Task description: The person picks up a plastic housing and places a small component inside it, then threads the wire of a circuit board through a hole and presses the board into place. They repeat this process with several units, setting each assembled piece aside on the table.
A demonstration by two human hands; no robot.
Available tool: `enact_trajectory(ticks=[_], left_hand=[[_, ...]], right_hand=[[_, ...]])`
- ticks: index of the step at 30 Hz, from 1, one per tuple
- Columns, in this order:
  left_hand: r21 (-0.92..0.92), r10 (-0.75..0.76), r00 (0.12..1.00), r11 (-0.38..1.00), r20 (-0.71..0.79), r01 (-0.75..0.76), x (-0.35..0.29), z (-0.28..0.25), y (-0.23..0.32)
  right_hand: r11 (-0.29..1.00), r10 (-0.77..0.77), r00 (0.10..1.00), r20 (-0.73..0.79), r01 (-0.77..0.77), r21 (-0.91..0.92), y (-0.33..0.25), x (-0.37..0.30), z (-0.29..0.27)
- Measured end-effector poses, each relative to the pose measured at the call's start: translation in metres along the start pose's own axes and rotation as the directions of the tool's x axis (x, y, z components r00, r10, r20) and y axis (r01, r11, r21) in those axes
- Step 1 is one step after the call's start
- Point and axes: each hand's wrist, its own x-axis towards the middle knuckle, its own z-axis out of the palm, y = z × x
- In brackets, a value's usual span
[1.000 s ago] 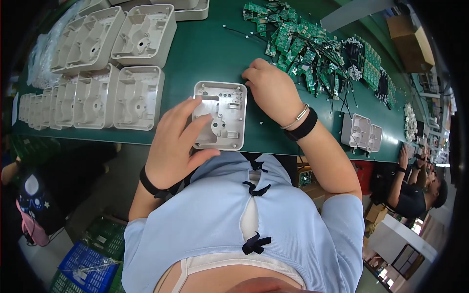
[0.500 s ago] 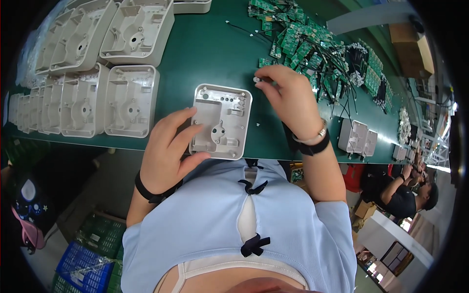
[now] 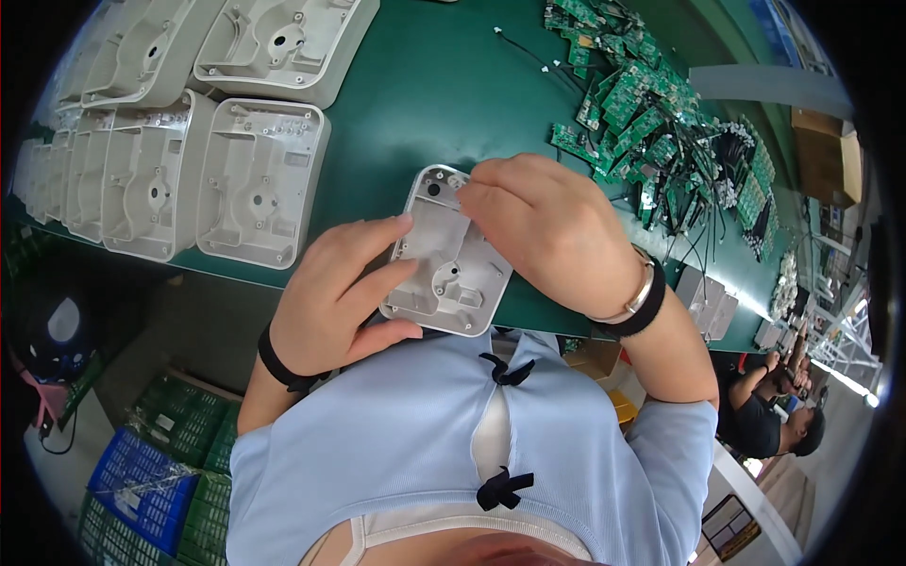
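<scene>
Left hand point(image 3: 326, 292) is resting, fingers apart, on a shell point(image 3: 425, 247) lying between both hands; right hand point(image 3: 547, 222) is bending over its far corner, grip hidden; the uncovered part is holding no board; boards point(image 3: 628, 104) are lying beyond the right hand.

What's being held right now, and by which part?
The left hand holds the grey casing by its left rim; whether the right hand pinches anything cannot be told.
</scene>
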Motion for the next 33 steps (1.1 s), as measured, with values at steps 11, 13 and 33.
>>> enact_trajectory(ticks=[11,13,33], left_hand=[[-0.007,0.039,0.999,0.999,-0.014,-0.039,0.000,0.002,-0.010],[-0.006,0.047,0.999,0.999,-0.017,-0.047,-0.001,0.002,-0.012],[0.112,0.132,0.991,0.985,-0.004,-0.130,-0.009,0.014,-0.023]], right_hand=[[0.982,-0.146,0.985,0.090,0.155,-0.106,0.009,0.002,-0.008],[0.987,-0.156,0.986,0.051,0.158,-0.041,0.015,0.003,-0.005],[0.974,-0.198,0.980,0.031,0.201,-0.107,0.021,0.021,0.018]])
